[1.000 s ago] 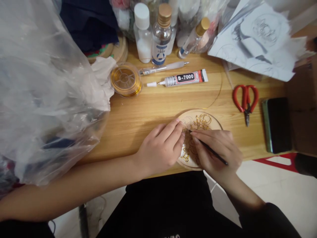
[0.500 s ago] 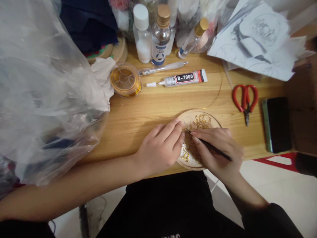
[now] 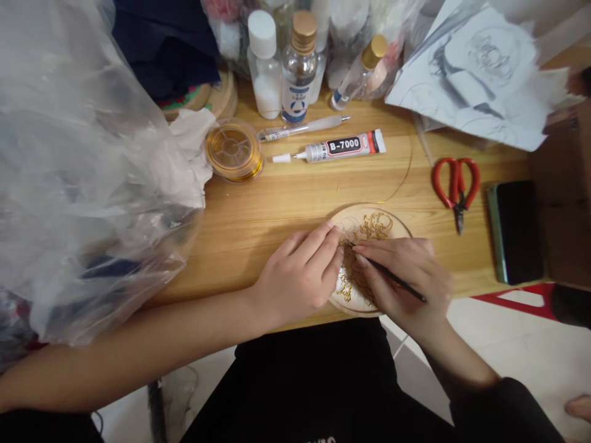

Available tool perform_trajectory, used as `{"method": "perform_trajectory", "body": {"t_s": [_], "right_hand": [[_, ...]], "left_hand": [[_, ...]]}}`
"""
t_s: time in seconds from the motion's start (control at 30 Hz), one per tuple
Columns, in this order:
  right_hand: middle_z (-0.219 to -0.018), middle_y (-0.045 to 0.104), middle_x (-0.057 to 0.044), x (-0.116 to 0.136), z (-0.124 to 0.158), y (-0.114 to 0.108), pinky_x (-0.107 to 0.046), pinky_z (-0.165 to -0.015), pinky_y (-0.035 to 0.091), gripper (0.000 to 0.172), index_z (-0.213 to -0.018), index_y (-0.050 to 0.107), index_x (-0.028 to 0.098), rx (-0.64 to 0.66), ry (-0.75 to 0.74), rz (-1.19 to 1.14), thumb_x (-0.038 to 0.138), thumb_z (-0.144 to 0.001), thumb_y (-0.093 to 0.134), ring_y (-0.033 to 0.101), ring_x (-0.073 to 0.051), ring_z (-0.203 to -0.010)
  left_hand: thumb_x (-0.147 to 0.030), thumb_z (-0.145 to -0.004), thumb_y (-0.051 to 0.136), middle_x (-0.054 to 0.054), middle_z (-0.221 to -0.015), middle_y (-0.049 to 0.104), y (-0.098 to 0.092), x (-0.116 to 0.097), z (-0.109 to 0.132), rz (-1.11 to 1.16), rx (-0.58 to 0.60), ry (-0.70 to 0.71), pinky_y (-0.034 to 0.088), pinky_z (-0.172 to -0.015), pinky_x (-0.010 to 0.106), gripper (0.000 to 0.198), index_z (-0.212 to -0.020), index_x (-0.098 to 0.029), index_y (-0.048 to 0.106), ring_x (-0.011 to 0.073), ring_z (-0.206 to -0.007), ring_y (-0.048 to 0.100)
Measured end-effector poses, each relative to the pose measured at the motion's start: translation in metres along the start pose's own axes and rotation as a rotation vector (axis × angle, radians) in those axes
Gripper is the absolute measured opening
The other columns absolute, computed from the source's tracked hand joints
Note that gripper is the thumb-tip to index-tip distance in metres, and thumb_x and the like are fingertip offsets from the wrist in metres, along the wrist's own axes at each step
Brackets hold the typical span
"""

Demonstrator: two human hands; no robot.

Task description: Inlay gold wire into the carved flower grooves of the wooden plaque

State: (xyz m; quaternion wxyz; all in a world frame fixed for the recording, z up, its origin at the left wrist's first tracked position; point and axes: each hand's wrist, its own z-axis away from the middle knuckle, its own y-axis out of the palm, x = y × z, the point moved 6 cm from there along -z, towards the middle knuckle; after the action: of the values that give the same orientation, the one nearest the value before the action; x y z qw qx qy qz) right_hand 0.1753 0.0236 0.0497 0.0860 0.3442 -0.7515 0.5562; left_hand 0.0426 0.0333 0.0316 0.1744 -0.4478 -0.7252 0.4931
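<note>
A round wooden-rimmed panel (image 3: 373, 208) lies at the table's front edge, with gold wire curls (image 3: 376, 226) over a pale drawn pattern. My left hand (image 3: 300, 271) covers its left side, fingers together and bent over the surface; the thumb is hidden. In a pinch grip, my right hand (image 3: 409, 280) has slim black tweezers (image 3: 399, 282), their tip down among the wire near my left fingertips. The tip itself is too small to make out. Behind the panel a thin gold wire (image 3: 409, 172) curves across the table.
Beyond the hands lie a wire spool (image 3: 234, 151), a pen (image 3: 305, 128) and a B-7000 glue tube (image 3: 344, 146). Bottles (image 3: 299, 74) stand behind. Red-handled cutters (image 3: 457, 184) and a phone (image 3: 516, 232) are on the right. A large plastic bag (image 3: 92, 184) fills the left.
The back end of the tweezers has swung slightly left as my right hand shifts a little. My left hand and the panel stay put. Part of a person's bare skin now shows at the lower right.
</note>
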Motion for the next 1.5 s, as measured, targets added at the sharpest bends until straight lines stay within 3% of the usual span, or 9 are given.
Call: {"method": "perform_trajectory", "body": {"t_s": [0.1,0.27,0.37,1.0,1.5], "right_hand": [[-0.089,0.076,-0.007,-0.003,0.002,0.0,-0.036,-0.072,0.049,0.025,-0.096,0.068,0.018,-0.021,0.023,-0.047,0.005,-0.075,0.07,0.07,-0.02,-0.078],[-0.087,0.075,-0.004,-0.02,0.003,0.002,-0.039,-0.077,0.053,0.024,-0.094,0.071,0.023,-0.061,0.212,-0.278,0.007,-0.077,0.067,0.069,-0.02,-0.079],[-0.088,0.075,-0.003,-0.025,0.003,0.004,-0.038,-0.078,0.053,0.023,-0.093,0.072,0.023,-0.049,0.252,-0.344,0.007,-0.077,0.067,0.069,-0.019,-0.08],[-0.086,0.075,-0.003,-0.023,0.001,0.003,-0.037,-0.075,0.055,0.024,-0.095,0.072,0.023,-0.051,0.203,-0.332,0.008,-0.077,0.068,0.069,-0.018,-0.077],[-0.09,0.074,-0.006,-0.016,-0.001,0.002,-0.037,-0.073,0.054,0.024,-0.099,0.07,0.023,0.028,0.096,-0.241,0.01,-0.08,0.064,0.068,-0.019,-0.081]], "left_hand": [[-0.016,-0.088,0.056,0.018,-0.115,0.067,0.0,0.0,0.0,0.003,-0.003,-0.005,0.055,-0.084,0.037,0.018,-0.099,-0.005,0.066,0.0297,-0.112,0.062],[-0.016,-0.088,0.055,0.017,-0.114,0.068,0.0,0.0,-0.001,-0.006,-0.006,0.001,0.056,-0.082,0.037,0.016,-0.097,-0.006,0.065,0.029,-0.11,0.064],[-0.016,-0.087,0.057,0.017,-0.112,0.068,-0.001,0.0,-0.001,-0.004,-0.01,0.01,0.056,-0.082,0.038,0.016,-0.097,-0.006,0.065,0.0294,-0.108,0.064],[-0.015,-0.088,0.056,0.019,-0.114,0.067,-0.001,0.0,-0.001,0.018,0.007,0.018,0.057,-0.081,0.04,0.018,-0.099,-0.005,0.064,0.0308,-0.109,0.064],[-0.016,-0.088,0.056,0.018,-0.113,0.067,-0.001,-0.001,-0.001,0.003,0.005,0.023,0.057,-0.081,0.04,0.018,-0.099,-0.005,0.064,0.0307,-0.109,0.064]]}}
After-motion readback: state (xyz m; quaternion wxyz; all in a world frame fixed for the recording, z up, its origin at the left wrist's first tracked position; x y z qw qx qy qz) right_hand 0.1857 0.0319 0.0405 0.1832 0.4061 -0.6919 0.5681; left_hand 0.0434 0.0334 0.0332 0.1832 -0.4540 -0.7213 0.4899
